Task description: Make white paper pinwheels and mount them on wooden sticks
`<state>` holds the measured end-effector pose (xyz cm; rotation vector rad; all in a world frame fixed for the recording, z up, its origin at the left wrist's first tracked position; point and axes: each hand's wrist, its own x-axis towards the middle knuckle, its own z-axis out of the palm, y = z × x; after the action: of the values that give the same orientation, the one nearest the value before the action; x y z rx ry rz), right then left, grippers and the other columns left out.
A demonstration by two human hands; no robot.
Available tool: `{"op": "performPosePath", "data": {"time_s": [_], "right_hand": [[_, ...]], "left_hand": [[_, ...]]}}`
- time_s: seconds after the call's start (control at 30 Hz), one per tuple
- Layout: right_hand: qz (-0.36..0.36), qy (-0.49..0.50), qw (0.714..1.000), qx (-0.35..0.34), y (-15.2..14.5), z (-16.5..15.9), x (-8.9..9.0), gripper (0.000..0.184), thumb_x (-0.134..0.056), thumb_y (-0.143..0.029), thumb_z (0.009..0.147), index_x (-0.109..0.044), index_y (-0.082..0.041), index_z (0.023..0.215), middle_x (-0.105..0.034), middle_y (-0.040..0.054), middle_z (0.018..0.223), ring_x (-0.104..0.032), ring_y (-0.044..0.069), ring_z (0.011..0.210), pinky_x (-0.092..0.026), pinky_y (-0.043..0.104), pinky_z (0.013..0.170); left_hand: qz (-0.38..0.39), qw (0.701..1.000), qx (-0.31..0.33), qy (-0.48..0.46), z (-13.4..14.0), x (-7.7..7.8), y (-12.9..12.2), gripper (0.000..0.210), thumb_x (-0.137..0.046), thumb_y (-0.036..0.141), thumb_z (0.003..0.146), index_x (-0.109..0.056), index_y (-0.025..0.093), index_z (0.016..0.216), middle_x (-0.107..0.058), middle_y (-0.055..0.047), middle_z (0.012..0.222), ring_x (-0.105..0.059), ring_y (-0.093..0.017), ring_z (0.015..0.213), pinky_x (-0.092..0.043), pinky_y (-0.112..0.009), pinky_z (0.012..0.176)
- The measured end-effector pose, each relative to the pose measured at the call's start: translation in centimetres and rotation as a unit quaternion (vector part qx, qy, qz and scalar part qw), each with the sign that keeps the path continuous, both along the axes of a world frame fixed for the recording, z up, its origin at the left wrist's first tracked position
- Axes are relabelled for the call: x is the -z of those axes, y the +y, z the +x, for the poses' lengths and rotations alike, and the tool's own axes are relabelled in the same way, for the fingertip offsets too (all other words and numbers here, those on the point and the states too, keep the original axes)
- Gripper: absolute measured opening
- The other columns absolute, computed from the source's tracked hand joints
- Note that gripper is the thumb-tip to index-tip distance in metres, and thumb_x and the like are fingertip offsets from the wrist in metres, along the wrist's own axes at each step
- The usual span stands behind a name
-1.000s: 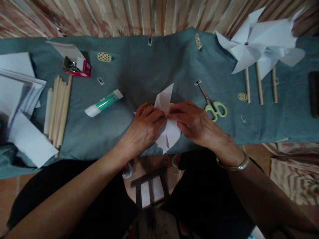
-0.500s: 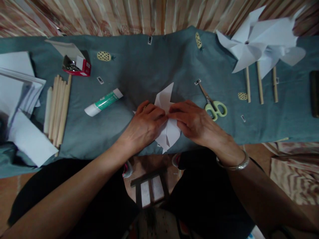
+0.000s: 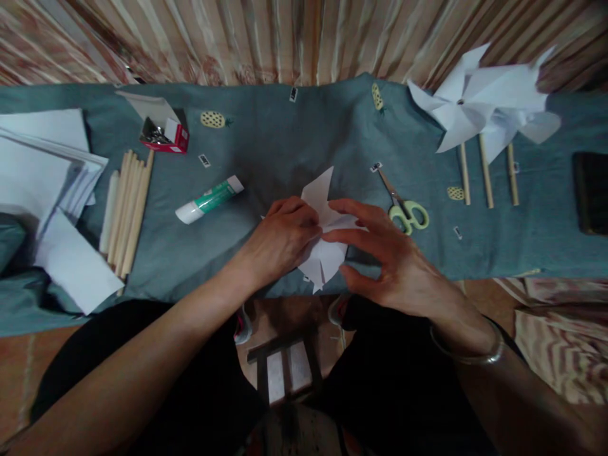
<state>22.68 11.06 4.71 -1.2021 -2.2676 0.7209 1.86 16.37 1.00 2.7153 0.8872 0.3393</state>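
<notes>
A white paper pinwheel (image 3: 324, 256) lies near the front edge of the cloth-covered table, its pointed blades spread around the centre. My left hand (image 3: 285, 237) is closed on it from the left, fingertips at the middle, hiding part of the left blades. My right hand (image 3: 380, 250) is at its right side with thumb and fingers spread apart; the index fingertip reaches close to the centre, and I cannot tell whether it touches the paper. Green-handled scissors (image 3: 407, 214) lie just beyond my right hand. A green and white glue tube (image 3: 209, 199) rests to the left of the pinwheel.
Several wooden sticks (image 3: 130, 212) lie left, beside stacked white paper (image 3: 38, 171). An open red box (image 3: 178, 139) of small metal pieces stands behind them. Finished pinwheels (image 3: 475, 104) on sticks lie at the back right. A dark object (image 3: 590, 193) sits at the right edge.
My right hand has opened its fingers and drawn slightly back to the right from the pinwheel's centre. My left hand keeps its hold. The view has shifted a little.
</notes>
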Motion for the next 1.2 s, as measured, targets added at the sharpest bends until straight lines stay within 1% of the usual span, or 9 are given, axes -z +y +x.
{"op": "performPosePath", "data": {"time_s": [0.1,0.2,0.27,0.37,0.5,0.7,0.87,1.0,1.2], "right_hand": [[-0.010,-0.032,0.999,-0.034,-0.7,-0.6,0.3,0.038,-0.060,-0.009,0.076,-0.062,-0.020,0.112,-0.035,0.0147,0.156,-0.030,0.031,0.146,-0.035,0.056,0.113],[-0.017,-0.042,0.998,-0.043,-1.0,-1.1,0.8,0.024,-0.059,-0.011,0.080,-0.063,-0.021,0.101,-0.031,0.0115,0.158,-0.024,0.031,0.149,-0.033,0.058,0.113],[-0.022,-0.031,0.999,-0.039,-0.9,-1.2,1.0,0.016,-0.063,-0.015,0.081,-0.064,-0.021,0.096,-0.033,0.0095,0.158,-0.025,0.030,0.148,-0.033,0.057,0.114],[-0.021,-0.013,0.999,-0.026,-0.9,-1.3,1.0,0.015,-0.067,-0.018,0.081,-0.065,-0.023,0.094,-0.036,0.0069,0.157,-0.028,0.030,0.148,-0.033,0.056,0.115],[-0.008,0.003,1.000,-0.003,-0.8,-1.6,0.8,0.008,-0.062,-0.017,0.087,-0.067,-0.022,0.085,-0.043,0.0076,0.152,-0.030,0.028,0.147,-0.032,0.056,0.116],[-0.020,0.038,0.995,0.085,-0.4,-1.8,1.8,0.009,-0.060,-0.021,0.089,-0.068,-0.022,0.085,-0.050,0.0094,0.146,-0.033,0.029,0.145,-0.033,0.057,0.114],[-0.006,0.054,0.988,0.146,0.4,-2.0,3.0,0.005,-0.065,-0.023,0.085,-0.070,-0.021,0.084,-0.051,0.0097,0.144,-0.034,0.034,0.144,-0.032,0.063,0.112],[0.015,0.033,0.987,0.156,0.9,-2.3,3.1,0.006,-0.066,-0.022,0.084,-0.070,-0.020,0.080,-0.052,0.0120,0.142,-0.036,0.036,0.142,-0.035,0.063,0.111],[0.062,-0.010,0.986,0.157,1.2,-2.8,2.6,0.013,-0.061,-0.018,0.087,-0.070,-0.026,0.081,-0.053,0.0043,0.142,-0.037,0.036,0.141,-0.038,0.067,0.106]], "left_hand": [[0.000,1.000,-0.004,0.004,0.0,-0.1,0.0,0.022,-0.049,0.024,0.095,-0.070,0.020,0.092,-0.067,-0.006,0.101,-0.053,-0.025,0.104,-0.043,-0.040,0.087],[-0.004,1.000,-0.006,0.009,0.1,-0.1,0.0,0.021,-0.050,0.022,0.094,-0.071,0.018,0.094,-0.067,-0.008,0.101,-0.053,-0.025,0.103,-0.043,-0.041,0.087],[-0.004,1.000,-0.007,0.011,0.1,-0.2,0.0,0.020,-0.051,0.022,0.094,-0.071,0.017,0.094,-0.066,-0.009,0.099,-0.054,-0.025,0.102,-0.044,-0.041,0.087],[-0.007,1.000,-0.007,0.008,0.1,-0.2,0.0,0.019,-0.053,0.023,0.092,-0.071,0.017,0.093,-0.066,-0.008,0.099,-0.054,-0.026,0.102,-0.043,-0.040,0.087],[-0.018,1.000,-0.007,-0.005,0.0,-0.1,0.0,0.019,-0.052,0.023,0.093,-0.071,0.018,0.094,-0.067,-0.008,0.097,-0.053,-0.026,0.102,-0.043,-0.040,0.087],[-0.043,0.998,-0.010,-0.040,-0.1,-0.1,0.1,0.019,-0.053,0.022,0.093,-0.073,0.020,0.094,-0.069,-0.007,0.103,-0.053,-0.025,0.106,-0.042,-0.042,0.090],[-0.053,0.998,-0.017,-0.037,-0.1,-0.2,0.2,0.018,-0.055,0.023,0.093,-0.073,0.020,0.094,-0.069,-0.006,0.101,-0.054,-0.025,0.104,-0.041,-0.041,0.088],[-0.062,0.997,-0.021,-0.036,-0.1,-0.2,0.2,0.017,-0.057,0.020,0.091,-0.073,0.020,0.096,-0.069,-0.005,0.101,-0.054,-0.025,0.105,-0.041,-0.042,0.089],[-0.048,0.997,-0.034,-0.041,-0.1,-0.2,0.2,0.017,-0.058,0.020,0.091,-0.073,0.022,0.098,-0.069,-0.005,0.101,-0.053,-0.026,0.107,-0.040,-0.043,0.090]]}}
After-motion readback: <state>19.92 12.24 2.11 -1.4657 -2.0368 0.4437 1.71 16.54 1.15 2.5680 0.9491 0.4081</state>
